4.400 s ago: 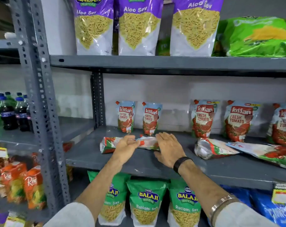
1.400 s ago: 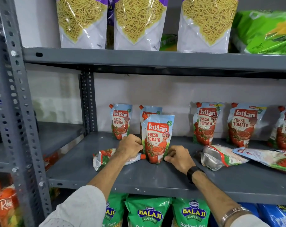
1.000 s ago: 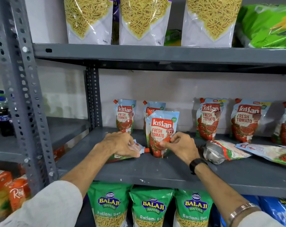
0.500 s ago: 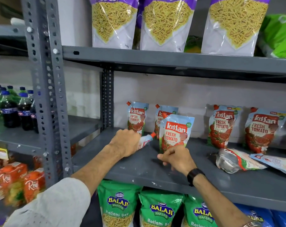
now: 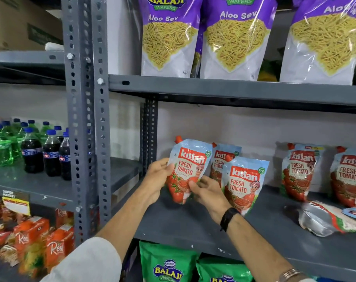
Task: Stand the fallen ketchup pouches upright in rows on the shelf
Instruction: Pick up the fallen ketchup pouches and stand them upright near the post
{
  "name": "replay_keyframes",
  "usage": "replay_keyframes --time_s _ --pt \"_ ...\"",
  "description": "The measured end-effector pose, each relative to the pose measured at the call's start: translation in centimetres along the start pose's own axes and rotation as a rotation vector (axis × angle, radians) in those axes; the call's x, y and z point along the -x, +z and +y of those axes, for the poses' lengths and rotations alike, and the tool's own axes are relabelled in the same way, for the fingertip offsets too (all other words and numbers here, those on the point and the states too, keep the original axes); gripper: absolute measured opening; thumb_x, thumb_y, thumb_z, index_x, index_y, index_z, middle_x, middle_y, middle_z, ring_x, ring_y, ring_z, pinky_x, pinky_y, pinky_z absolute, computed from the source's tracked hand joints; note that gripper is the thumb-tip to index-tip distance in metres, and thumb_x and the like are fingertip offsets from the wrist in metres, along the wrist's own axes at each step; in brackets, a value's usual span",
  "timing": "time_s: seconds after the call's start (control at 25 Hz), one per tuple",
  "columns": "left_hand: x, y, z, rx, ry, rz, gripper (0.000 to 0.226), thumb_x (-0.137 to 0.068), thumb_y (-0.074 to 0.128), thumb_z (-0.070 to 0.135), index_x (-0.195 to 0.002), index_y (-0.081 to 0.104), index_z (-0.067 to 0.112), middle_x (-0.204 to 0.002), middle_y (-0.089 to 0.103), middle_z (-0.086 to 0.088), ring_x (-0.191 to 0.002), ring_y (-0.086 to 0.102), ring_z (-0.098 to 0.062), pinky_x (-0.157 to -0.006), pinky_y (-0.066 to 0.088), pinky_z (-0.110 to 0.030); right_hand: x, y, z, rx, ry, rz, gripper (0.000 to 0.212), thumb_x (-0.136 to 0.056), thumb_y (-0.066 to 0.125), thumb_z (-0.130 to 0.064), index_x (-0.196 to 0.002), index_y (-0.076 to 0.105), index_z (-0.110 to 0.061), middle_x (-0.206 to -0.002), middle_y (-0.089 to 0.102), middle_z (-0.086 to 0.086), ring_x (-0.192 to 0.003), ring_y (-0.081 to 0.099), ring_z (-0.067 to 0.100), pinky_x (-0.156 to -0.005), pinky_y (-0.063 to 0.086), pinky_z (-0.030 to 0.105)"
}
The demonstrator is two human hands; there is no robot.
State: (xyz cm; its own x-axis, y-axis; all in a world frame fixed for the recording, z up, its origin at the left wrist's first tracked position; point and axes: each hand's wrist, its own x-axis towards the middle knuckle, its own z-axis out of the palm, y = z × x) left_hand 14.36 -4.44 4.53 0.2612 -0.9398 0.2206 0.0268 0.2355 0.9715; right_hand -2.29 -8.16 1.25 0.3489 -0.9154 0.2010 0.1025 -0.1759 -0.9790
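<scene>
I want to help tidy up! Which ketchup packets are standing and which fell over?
Held pouch: lifted, upright, in left hand and right hand.
Front pouch: standing.
Back pouch: standing.
Right-side pouches: standing.
Fallen pouch: lying flat on shelf.

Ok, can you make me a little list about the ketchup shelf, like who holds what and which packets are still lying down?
held: ketchup pouch, upright, lifted off the shelf
left hand: grips its left edge
right hand: grips its lower right
standing in front: one pouch
standing at back: three in view, one behind the held pouch
lying down: silver-backed pouch, another cut off at the right edge
shelf above: Aloo Sev bags
</scene>
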Motion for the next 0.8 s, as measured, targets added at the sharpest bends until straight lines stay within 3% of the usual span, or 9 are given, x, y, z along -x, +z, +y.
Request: replay_keyframes --time_s 0.08,0.2,0.4,0.52,0.8 --pt "-0.7 -0.3 -0.6 -0.002 0.002 0.012 0.023 -0.105 0.05 0.009 -0.114 0.07 0.015 -0.115 0.078 -0.007 -0.103 0.073 -0.018 -0.078 0.06 -0.031 -0.8 0.4 0.0 0.076 -0.027 0.084 0.029 -0.09 0.07 -0.008 -0.119 0.067 -0.01 -0.117 0.075 0.005 -0.103 0.071 0.015 -0.084 0.058 0.029" --pt "-1.8 -0.5 -1.7 -0.035 -0.005 0.077 0.024 -0.104 0.051 0.003 -0.112 0.072 0.012 -0.103 0.077 0.0 -0.09 0.071 -0.006 -0.061 0.056 -0.017 -1.7 0.4 0.6 0.178 -0.044 0.133 0.026 -0.09 0.07 -0.004 -0.115 0.068 -0.01 -0.111 0.074 0.003 -0.092 0.068 0.003 -0.07 0.055 0.016" --pt "-2.6 -0.4 -4.1 -0.026 -0.063 0.095 0.033 -0.102 0.052 0.0 -0.091 0.072 0.023 -0.094 0.076 0.002 -0.082 0.071 -0.005 -0.055 0.055 -0.015 -2.7 -0.3 2.3 0.289 -0.04 0.132 0.03 -0.09 0.069 -0.005 -0.12 0.067 -0.009 -0.117 0.073 0.005 -0.095 0.067 0.005 -0.088 0.056 0.026" --pt "-2.8 -1.0 -4.5 -0.032 -0.084 0.084 0.029 -0.103 0.053 0.002 -0.097 0.074 0.021 -0.095 0.077 0.004 -0.085 0.071 -0.006 -0.064 0.056 -0.021 -3.0 -0.2 3.0 0.317 -0.057 0.135 0.03 -0.092 0.067 -0.006 -0.121 0.066 -0.007 -0.118 0.072 0.006 -0.095 0.067 0.007 -0.083 0.054 0.02" --pt "-2.2 -1.6 -4.3 -0.098 -0.102 0.002 0.031 -0.103 0.054 0.005 -0.099 0.071 0.031 -0.101 0.074 0.012 -0.096 0.066 -0.001 -0.078 0.053 -0.024 -2.5 -0.1 2.7 0.339 0.009 0.143 0.034 -0.091 0.07 -0.011 -0.124 0.064 -0.006 -0.123 0.071 0.008 -0.107 0.067 0.017 -0.097 0.053 0.033"
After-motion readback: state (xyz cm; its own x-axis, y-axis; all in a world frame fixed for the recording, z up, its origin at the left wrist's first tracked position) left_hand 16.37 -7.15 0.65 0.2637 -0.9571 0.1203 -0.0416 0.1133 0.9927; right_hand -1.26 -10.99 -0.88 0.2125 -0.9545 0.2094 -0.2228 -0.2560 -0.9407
